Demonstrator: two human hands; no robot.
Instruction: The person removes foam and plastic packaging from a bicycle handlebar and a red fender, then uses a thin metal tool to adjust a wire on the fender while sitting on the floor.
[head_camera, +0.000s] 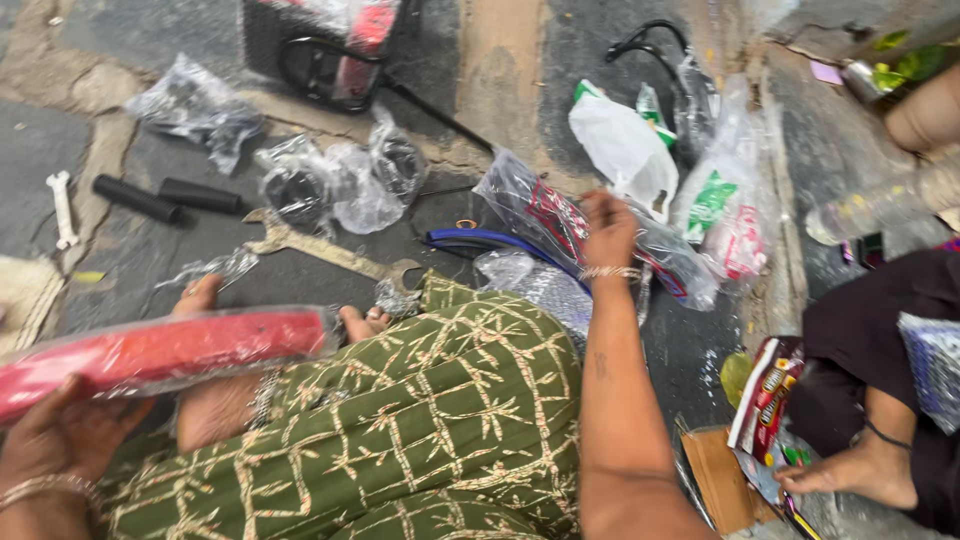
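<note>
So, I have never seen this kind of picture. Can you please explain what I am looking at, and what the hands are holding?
There is no machine here. A camera worn on a person's head looks down at their own two hands while they sit on the ground.

The left hand holds a long red part wrapped in clear plastic. The right hand reaches into a clear plastic bag.

Around them lie a flat metal wrench, two black grips and more bagged parts. On the right, another person's foot shows.
</note>
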